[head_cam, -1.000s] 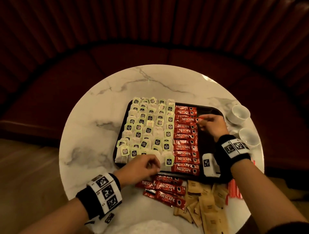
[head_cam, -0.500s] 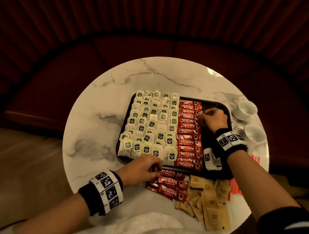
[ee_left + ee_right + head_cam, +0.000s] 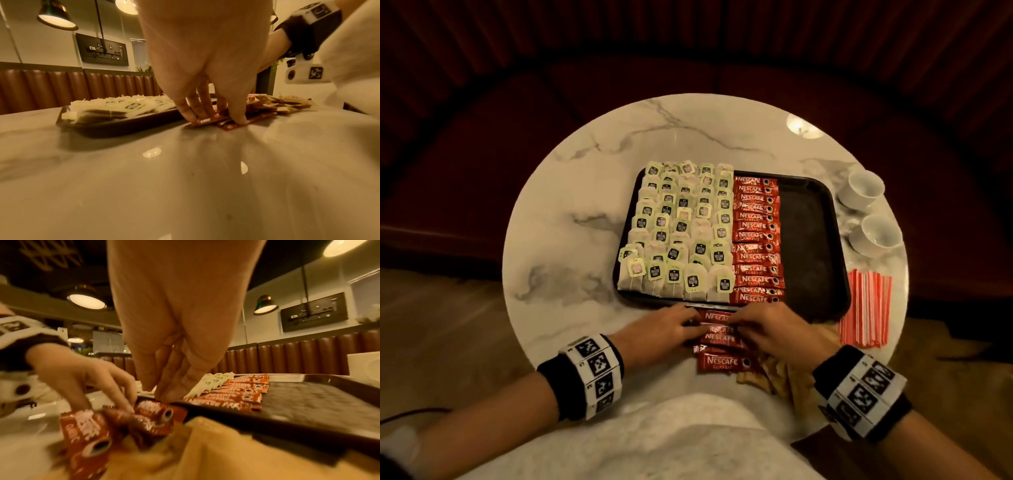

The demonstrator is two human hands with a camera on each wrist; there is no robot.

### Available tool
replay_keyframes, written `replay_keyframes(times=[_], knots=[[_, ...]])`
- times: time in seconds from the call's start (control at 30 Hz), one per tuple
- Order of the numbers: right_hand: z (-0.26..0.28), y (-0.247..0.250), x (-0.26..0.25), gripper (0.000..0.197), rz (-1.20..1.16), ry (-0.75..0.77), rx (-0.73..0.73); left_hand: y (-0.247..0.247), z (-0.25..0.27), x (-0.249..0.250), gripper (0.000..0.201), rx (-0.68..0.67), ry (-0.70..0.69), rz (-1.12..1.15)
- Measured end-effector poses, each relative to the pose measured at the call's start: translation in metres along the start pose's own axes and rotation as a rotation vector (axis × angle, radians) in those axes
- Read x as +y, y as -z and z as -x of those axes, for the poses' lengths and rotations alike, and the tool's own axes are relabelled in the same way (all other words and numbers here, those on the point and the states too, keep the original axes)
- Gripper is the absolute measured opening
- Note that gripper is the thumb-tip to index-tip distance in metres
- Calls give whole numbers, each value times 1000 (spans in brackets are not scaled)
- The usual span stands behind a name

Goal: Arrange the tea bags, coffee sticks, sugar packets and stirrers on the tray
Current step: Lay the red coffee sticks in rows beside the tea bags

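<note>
A black tray (image 3: 808,240) lies on a round marble table (image 3: 571,240). Rows of tea bags (image 3: 681,233) fill its left side, and a column of red coffee sticks (image 3: 756,240) runs down its middle. Its right part is bare. Several loose coffee sticks (image 3: 717,337) lie on the table just in front of the tray. My left hand (image 3: 688,323) grips their left ends with curled fingers, thumb and fingertips (image 3: 189,116) on the pile. My right hand (image 3: 743,322) pinches the top stick (image 3: 156,413) from the right.
Brown sugar packets (image 3: 780,373) lie heaped under my right wrist. Red-and-white stirrers (image 3: 864,308) lie bundled to the right of the tray. Two white cups (image 3: 863,188) stand at the table's right edge. A dark red bench curves behind the table.
My right hand has left the coffee column on the tray and come back to the loose sticks in front of it. My left hand stayed on those sticks.
</note>
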State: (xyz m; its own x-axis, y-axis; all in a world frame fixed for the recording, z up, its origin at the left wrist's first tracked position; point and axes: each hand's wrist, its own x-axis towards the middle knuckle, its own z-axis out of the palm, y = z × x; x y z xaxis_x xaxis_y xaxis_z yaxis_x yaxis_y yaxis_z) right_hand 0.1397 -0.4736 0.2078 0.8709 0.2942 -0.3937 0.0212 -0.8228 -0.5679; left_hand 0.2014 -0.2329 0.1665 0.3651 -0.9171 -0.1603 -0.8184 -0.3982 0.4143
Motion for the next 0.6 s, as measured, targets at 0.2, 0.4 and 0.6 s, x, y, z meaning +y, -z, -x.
replay_keyframes(times=[0.2, 0.4, 0.6], knots=[[3, -29, -7, 39, 42, -16, 100, -10, 15, -7, 45, 69, -15, 38], [-6, -34, -18, 39, 65, 22, 48, -12, 27, -14, 43, 149, 53, 134], [-10, -36, -22, 39, 80, -38, 132, -12, 39, -18, 30, 211, 161, 95]])
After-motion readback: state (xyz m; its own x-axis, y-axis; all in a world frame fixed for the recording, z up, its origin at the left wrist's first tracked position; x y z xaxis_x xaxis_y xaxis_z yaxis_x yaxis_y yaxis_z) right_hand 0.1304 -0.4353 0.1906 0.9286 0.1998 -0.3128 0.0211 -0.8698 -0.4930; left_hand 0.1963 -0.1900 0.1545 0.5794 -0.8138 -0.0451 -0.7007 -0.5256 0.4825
